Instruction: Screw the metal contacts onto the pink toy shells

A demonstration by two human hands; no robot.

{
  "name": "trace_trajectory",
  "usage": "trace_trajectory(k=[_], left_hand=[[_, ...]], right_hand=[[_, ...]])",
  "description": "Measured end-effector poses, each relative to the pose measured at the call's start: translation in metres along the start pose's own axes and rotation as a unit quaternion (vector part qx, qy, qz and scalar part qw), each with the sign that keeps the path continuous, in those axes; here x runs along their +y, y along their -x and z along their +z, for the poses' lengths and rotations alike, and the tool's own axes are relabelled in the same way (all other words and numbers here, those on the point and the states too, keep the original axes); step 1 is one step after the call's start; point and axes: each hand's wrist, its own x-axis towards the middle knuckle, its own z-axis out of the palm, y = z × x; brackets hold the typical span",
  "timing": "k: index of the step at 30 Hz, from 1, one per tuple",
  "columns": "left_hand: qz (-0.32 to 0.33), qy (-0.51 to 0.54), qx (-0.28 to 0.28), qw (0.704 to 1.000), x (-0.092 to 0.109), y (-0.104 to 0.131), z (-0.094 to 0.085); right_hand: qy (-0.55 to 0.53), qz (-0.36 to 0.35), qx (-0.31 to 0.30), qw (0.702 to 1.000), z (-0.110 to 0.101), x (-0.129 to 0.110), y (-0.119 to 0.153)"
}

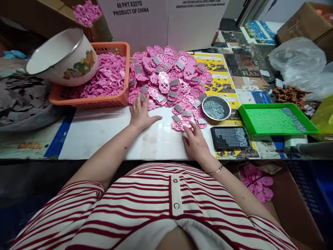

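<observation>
A heap of pink plastic shell parts (163, 81), many with small grey plates on them, covers the middle of the table. My left hand (140, 113) is open, its fingers spread, with the fingertips at the near left edge of the heap and the thumb pointing right over the white surface. My right hand (196, 142) is loosely bent with fingers apart. Its fingertips touch or nearly touch the near edge of a single pink shell part (179, 125) lying in front of the heap; nothing is visibly gripped.
Left stands an orange basket (104, 102) of small pink pieces, with a white enamel bowl (78, 66) tilted on it. On the right are a metal bowl (215, 108) of screws, a black perforated tray (230, 137) and a green tray (267, 119). A white carton (161, 24) stands behind.
</observation>
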Motion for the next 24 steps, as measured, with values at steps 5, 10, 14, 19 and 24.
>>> trace_trajectory(k=[5, 10, 14, 19, 24], left_hand=[[0.04, 0.004, 0.033, 0.999, -0.004, 0.017, -0.005], [0.136, -0.006, 0.015, 0.991, 0.014, 0.033, -0.002], [0.227, 0.004, -0.005, 0.974, 0.031, 0.029, 0.003], [0.326, -0.034, -0.103, 0.939, 0.046, -0.006, 0.001], [0.368, -0.108, -0.154, 0.911, 0.056, -0.029, -0.005]], right_hand=[[-0.024, -0.008, 0.037, 0.999, -0.013, 0.01, 0.032], [-0.053, -0.021, 0.045, 0.997, -0.009, 0.015, 0.043], [-0.066, -0.023, 0.05, 0.996, -0.006, 0.014, 0.043], [-0.078, -0.02, 0.035, 0.996, -0.011, 0.012, 0.033], [-0.045, -0.017, -0.006, 0.999, -0.013, 0.005, -0.008]])
